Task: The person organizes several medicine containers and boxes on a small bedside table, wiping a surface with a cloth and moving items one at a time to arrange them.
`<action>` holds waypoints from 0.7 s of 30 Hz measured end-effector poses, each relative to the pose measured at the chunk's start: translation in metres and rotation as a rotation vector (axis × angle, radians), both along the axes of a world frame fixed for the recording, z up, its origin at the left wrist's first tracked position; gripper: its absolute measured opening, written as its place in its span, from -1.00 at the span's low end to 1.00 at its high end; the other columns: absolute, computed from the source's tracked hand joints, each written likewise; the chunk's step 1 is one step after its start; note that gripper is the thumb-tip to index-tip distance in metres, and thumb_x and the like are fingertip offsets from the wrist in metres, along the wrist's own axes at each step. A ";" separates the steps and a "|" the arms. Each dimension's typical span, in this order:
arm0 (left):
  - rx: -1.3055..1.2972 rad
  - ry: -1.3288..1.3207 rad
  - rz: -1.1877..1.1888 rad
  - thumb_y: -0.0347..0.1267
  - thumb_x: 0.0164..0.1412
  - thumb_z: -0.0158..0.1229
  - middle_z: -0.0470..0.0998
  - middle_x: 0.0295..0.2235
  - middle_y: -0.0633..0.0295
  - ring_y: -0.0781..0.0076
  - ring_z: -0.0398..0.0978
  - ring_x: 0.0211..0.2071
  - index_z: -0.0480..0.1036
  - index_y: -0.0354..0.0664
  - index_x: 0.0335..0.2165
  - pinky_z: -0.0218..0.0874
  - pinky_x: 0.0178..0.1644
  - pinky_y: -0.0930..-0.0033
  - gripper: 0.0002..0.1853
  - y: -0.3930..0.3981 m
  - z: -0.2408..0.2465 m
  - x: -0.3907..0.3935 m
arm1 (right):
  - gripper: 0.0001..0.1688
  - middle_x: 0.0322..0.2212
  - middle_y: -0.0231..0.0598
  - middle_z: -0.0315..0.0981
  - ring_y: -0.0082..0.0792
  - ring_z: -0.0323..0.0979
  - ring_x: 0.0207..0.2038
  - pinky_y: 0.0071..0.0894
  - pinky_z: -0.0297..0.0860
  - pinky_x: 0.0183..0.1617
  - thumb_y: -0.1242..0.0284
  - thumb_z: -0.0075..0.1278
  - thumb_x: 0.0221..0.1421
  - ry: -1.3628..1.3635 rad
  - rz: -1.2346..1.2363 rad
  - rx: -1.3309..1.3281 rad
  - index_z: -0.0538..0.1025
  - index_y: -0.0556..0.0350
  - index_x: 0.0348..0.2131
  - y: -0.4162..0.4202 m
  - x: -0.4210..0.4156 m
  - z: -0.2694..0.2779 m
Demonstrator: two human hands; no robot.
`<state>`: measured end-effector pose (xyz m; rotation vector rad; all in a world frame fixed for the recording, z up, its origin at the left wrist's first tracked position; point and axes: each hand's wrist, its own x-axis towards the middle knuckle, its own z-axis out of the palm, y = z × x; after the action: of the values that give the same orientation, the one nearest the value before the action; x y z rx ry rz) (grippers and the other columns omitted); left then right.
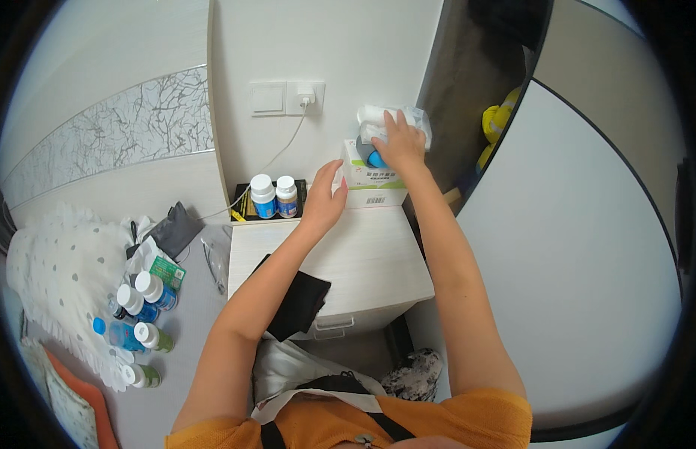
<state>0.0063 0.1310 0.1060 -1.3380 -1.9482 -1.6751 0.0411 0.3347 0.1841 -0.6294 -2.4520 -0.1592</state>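
Observation:
My right hand (403, 143) is on a clear plastic packet of white, roll-like things (376, 114), its thumb at the packet's lower edge. Beneath the packet, a grey and blue object (375, 158) rests on a white and green carton (359, 178), partly covered by my hand. That carton stands on another white box (354, 198) with a printed code. My left hand (324, 199) is beside the cartons' left side, fingers apart and nothing seen in its grasp. A bit of pink shows at its thumb. Both boxes stand at the back of a pale wooden nightstand (376, 247).
Two white-capped bottles (263, 196) stand on a black box (244, 205) behind my left forearm. Black cloth (297, 308) hangs over the nightstand's front edge. A charger cable (286, 145) runs from the wall socket. Several bottles (148, 337) lie on the bed at left; a white cabinet panel (567, 252) bounds the right.

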 end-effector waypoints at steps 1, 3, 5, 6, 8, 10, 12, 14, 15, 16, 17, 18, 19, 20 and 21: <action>-0.002 -0.029 0.000 -0.57 0.03 -0.06 0.28 0.08 -0.05 0.03 0.23 0.12 0.22 -0.24 0.09 0.06 0.19 0.21 -0.43 -0.005 -0.006 0.000 | -0.18 0.24 -0.10 -0.02 -0.15 0.17 0.13 -0.01 -0.08 0.26 0.07 0.04 0.04 0.019 0.008 0.031 0.17 -0.18 0.22 -0.005 0.002 0.000; -0.007 -0.089 -0.004 -0.56 0.04 -0.04 0.29 0.08 0.07 0.17 0.25 0.11 0.22 -0.14 0.12 0.09 0.16 0.23 -0.39 -0.014 -0.019 -0.002 | -0.21 0.23 -0.08 -0.01 -0.16 0.17 0.13 0.01 -0.07 0.26 0.10 0.05 0.03 0.054 0.020 0.091 0.19 -0.21 0.21 -0.015 0.008 -0.001; 0.000 -0.101 0.003 -0.57 0.04 -0.04 0.31 0.05 0.10 0.22 0.28 0.08 0.22 -0.12 0.12 0.13 0.12 0.24 -0.40 -0.019 -0.026 -0.001 | -0.26 0.23 -0.15 0.02 -0.18 0.13 0.16 0.05 -0.06 0.26 0.13 0.06 0.04 0.122 0.099 0.224 0.24 -0.22 0.19 -0.020 0.008 -0.004; 0.006 -0.108 0.003 -0.57 0.05 -0.04 0.32 0.04 0.11 0.24 0.29 0.07 0.22 -0.12 0.12 0.14 0.10 0.24 -0.40 -0.020 -0.028 0.001 | -0.29 0.22 -0.19 0.03 -0.20 0.12 0.17 0.07 -0.06 0.26 0.15 0.06 0.04 0.155 0.137 0.292 0.26 -0.23 0.17 -0.021 0.009 -0.006; 0.013 -0.119 0.008 -0.57 0.05 -0.04 0.32 0.03 0.11 0.24 0.29 0.07 0.22 -0.11 0.12 0.15 0.10 0.23 -0.40 -0.023 -0.029 0.001 | -0.34 0.21 -0.28 0.07 -0.22 0.07 0.21 0.11 -0.06 0.27 0.18 0.04 0.06 0.121 0.210 0.473 0.30 -0.19 0.15 -0.021 0.005 -0.010; 0.026 -0.129 0.001 -0.58 0.05 -0.04 0.32 0.03 0.12 0.25 0.30 0.07 0.23 -0.13 0.12 0.15 0.10 0.24 -0.41 -0.025 -0.027 0.002 | -0.38 0.21 -0.35 0.10 -0.22 0.04 0.24 0.14 -0.06 0.27 0.20 0.01 0.09 0.082 0.204 0.542 0.31 -0.15 0.13 -0.013 0.001 -0.016; 0.047 -0.147 -0.006 -0.58 0.06 -0.04 0.33 0.04 0.12 0.26 0.30 0.07 0.23 -0.14 0.12 0.14 0.12 0.24 -0.41 -0.031 -0.027 0.004 | -0.42 0.20 -0.39 0.13 -0.19 0.04 0.25 0.17 -0.06 0.27 0.22 -0.03 0.12 0.036 0.132 0.493 0.31 -0.11 0.13 -0.008 -0.003 -0.024; 0.067 -0.164 -0.002 -0.59 0.08 -0.03 0.35 0.03 0.12 0.29 0.31 0.07 0.25 -0.16 0.11 0.14 0.12 0.27 -0.44 -0.040 -0.025 0.007 | -0.40 0.20 -0.39 0.13 -0.21 -0.01 0.27 0.18 -0.10 0.29 0.21 -0.02 0.11 0.051 0.143 0.401 0.31 -0.07 0.13 -0.004 -0.004 -0.025; 0.066 -0.175 0.003 -0.59 0.08 -0.03 0.35 0.03 0.12 0.29 0.32 0.07 0.26 -0.16 0.10 0.14 0.12 0.28 -0.45 -0.048 -0.027 0.007 | -0.38 0.19 -0.38 0.14 -0.21 -0.03 0.28 0.18 -0.12 0.29 0.21 -0.01 0.10 0.055 0.156 0.345 0.31 -0.04 0.13 -0.007 -0.005 -0.027; 0.061 -0.191 0.012 -0.59 0.08 -0.03 0.36 0.03 0.12 0.30 0.32 0.07 0.27 -0.16 0.10 0.15 0.12 0.28 -0.45 -0.058 -0.031 0.008 | -0.40 0.20 -0.36 0.13 -0.21 -0.05 0.29 0.19 -0.14 0.30 0.21 -0.03 0.11 0.034 0.184 0.334 0.31 -0.07 0.13 -0.014 -0.004 -0.027; 0.057 -0.207 0.022 -0.59 0.09 -0.03 0.36 0.03 0.13 0.31 0.32 0.08 0.27 -0.16 0.10 0.15 0.11 0.29 -0.46 -0.067 -0.034 0.007 | -0.41 0.19 -0.33 0.14 -0.21 -0.06 0.29 0.20 -0.14 0.30 0.21 -0.03 0.12 0.052 0.224 0.376 0.32 -0.10 0.12 -0.016 -0.003 -0.028; 0.090 -0.193 0.022 -0.59 0.10 -0.04 0.36 0.03 0.15 0.32 0.32 0.08 0.29 -0.16 0.09 0.16 0.11 0.29 -0.47 -0.078 -0.040 0.007 | -0.42 0.19 -0.31 0.14 -0.19 -0.05 0.29 0.20 -0.13 0.29 0.23 -0.02 0.11 0.093 0.276 0.375 0.32 -0.10 0.12 -0.023 -0.003 -0.030; 0.090 -0.231 0.022 -0.59 0.10 -0.04 0.37 0.03 0.16 0.33 0.32 0.08 0.29 -0.16 0.08 0.16 0.13 0.28 -0.48 -0.089 -0.041 0.011 | -0.43 0.18 -0.29 0.15 -0.17 -0.04 0.28 0.21 -0.12 0.29 0.25 0.00 0.11 0.130 0.324 0.371 0.33 -0.11 0.11 -0.032 0.000 -0.034; 0.079 -0.263 0.038 -0.59 0.11 -0.05 0.37 0.03 0.16 0.33 0.32 0.08 0.29 -0.17 0.08 0.15 0.14 0.28 -0.49 -0.101 -0.043 0.016 | -0.44 0.18 -0.27 0.15 -0.15 -0.03 0.28 0.22 -0.09 0.27 0.28 0.01 0.11 0.152 0.384 0.341 0.34 -0.09 0.10 -0.042 0.005 -0.039; 0.069 -0.293 0.058 -0.59 0.11 -0.05 0.37 0.02 0.15 0.33 0.31 0.09 0.29 -0.17 0.08 0.14 0.15 0.28 -0.49 -0.114 -0.045 0.021 | -0.45 0.17 -0.25 0.15 -0.13 -0.01 0.27 0.22 -0.07 0.26 0.30 0.02 0.10 0.176 0.447 0.309 0.35 -0.08 0.09 -0.055 0.010 -0.044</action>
<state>0.0272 0.0172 0.0606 -1.0498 -2.0371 -1.9833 0.0509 0.2801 0.1404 0.0410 -2.2669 -0.2809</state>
